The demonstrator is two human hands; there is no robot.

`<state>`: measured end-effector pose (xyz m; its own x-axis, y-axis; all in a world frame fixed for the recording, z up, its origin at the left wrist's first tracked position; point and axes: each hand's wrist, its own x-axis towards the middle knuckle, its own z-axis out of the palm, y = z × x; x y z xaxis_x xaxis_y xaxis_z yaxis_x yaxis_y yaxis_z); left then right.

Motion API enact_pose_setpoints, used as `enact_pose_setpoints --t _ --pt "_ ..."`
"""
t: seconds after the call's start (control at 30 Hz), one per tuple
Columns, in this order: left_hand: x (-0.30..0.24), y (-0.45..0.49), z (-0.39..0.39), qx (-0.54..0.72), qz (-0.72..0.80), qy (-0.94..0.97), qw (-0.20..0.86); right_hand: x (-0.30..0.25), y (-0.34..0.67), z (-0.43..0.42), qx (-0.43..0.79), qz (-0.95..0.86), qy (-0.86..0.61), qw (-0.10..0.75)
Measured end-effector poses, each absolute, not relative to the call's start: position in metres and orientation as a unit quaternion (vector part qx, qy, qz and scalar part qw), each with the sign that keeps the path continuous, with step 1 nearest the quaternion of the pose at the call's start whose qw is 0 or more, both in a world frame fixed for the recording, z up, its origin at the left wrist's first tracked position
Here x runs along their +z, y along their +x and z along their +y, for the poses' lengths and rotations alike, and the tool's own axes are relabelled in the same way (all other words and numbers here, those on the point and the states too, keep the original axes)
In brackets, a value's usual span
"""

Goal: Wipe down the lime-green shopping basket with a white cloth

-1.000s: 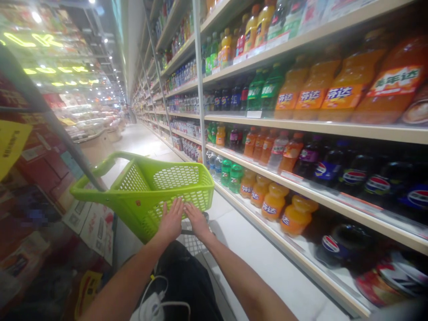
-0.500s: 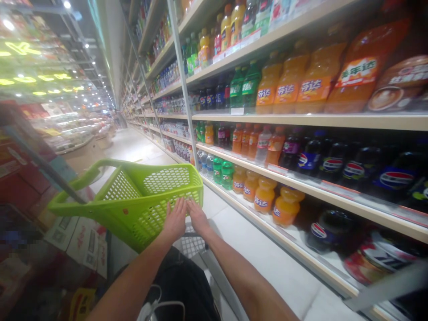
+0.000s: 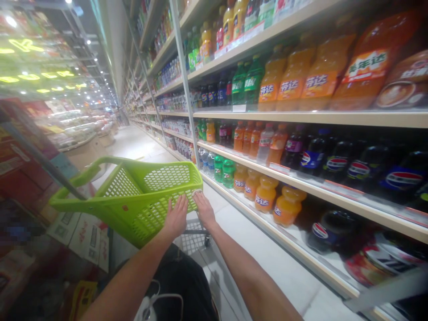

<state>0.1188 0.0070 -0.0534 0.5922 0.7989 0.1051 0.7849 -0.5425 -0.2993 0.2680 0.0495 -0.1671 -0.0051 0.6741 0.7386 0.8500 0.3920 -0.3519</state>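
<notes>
A lime-green plastic shopping basket [image 3: 133, 196] with perforated walls rides tilted on a small cart frame ahead of me. My left hand [image 3: 176, 217] lies flat against the basket's near wall, fingers stretched upward. My right hand [image 3: 203, 209] rests beside it on the same wall, fingers extended to the rim. Neither hand holds anything. The basket's inside looks empty.
Shelves of drinks [image 3: 301, 116] run along the right: orange soda bottles [image 3: 265, 196], green bottles [image 3: 227, 171], dark cola bottles [image 3: 337, 165]. Cardboard boxes [image 3: 80, 232] and red displays stand on the left. The pale aisle floor [image 3: 133, 142] stretches ahead.
The view has moved forward along the aisle and swung slightly right. Both hands stay flat on the basket's near wall, the right one a little higher now.
</notes>
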Motion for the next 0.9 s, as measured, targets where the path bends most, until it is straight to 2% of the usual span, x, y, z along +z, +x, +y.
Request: enact_pose_setpoints --t 0.13,0.3,0.43,0.73,0.9 --pt "-0.06 0.109 0.007 0.03 -0.455 -0.875 0.163 -0.181 0.265 0.034 -0.084 -0.701 -0.535 0.463" --pt "-0.053 0.091 0.018 0.016 -0.47 -0.863 0.183 -0.133 0.258 0.032 -0.111 -0.682 -0.497 0.525" --pt "-0.046 0.08 0.021 0.014 -0.474 -0.858 0.198 -0.11 0.237 0.045 -0.125 -0.706 -0.469 0.516" --pt "-0.063 0.062 0.013 0.019 -0.47 -0.861 0.195 -0.184 0.223 0.039 -0.11 -0.761 -0.479 0.425" --pt "-0.059 0.044 0.014 0.017 -0.484 -0.852 0.199 -0.155 0.219 0.031 -0.117 -0.757 -0.452 0.457"
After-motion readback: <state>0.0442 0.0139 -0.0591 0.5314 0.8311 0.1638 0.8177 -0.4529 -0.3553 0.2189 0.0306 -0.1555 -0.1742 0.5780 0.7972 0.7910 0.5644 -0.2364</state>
